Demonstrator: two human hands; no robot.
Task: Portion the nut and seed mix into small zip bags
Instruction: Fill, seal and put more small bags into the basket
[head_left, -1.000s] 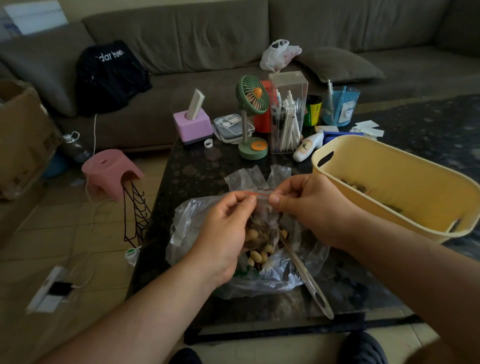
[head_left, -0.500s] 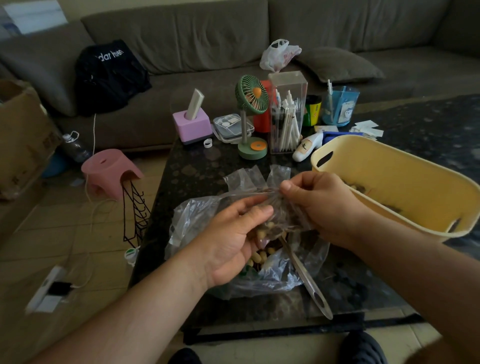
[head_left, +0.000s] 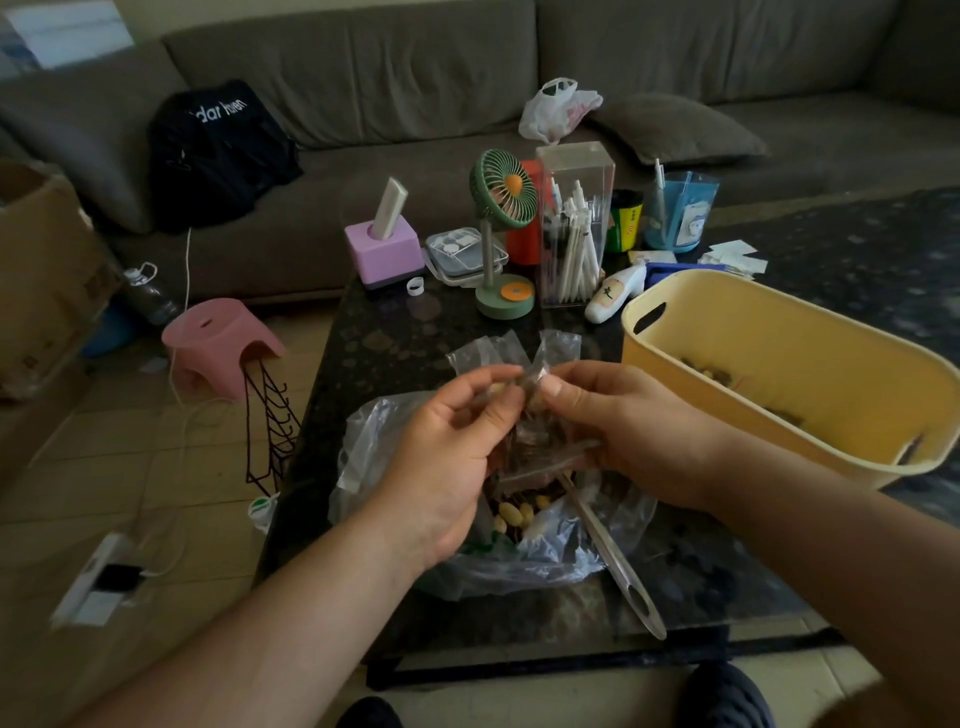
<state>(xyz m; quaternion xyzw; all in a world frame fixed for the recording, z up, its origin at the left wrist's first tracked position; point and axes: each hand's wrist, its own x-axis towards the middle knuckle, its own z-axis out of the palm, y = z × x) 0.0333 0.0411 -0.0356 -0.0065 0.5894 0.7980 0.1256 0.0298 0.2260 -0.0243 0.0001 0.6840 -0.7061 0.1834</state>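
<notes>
Nuts and seeds fill a small zip bag that both hands hold up between them. The left hand has its fingers curled round the left side of the little bag, and its fingertips pinch the top. The right hand pinches the bag too, with its thumb near the top and its other fingers under the bottom edge. The two thumbs are very close together.

Right under the hands sits a big clear plastic bag, wide open, with more of the nut mix inside. A long metal spoon lies in it, and its handle sticks out toward the person, below the right hand.

Just to the right of the right hand is a yellow tub with a few dark bits at the bottom. Past the hands, farther away on the dark table, stand a small green fan, a clear box of pens and a purple box
</notes>
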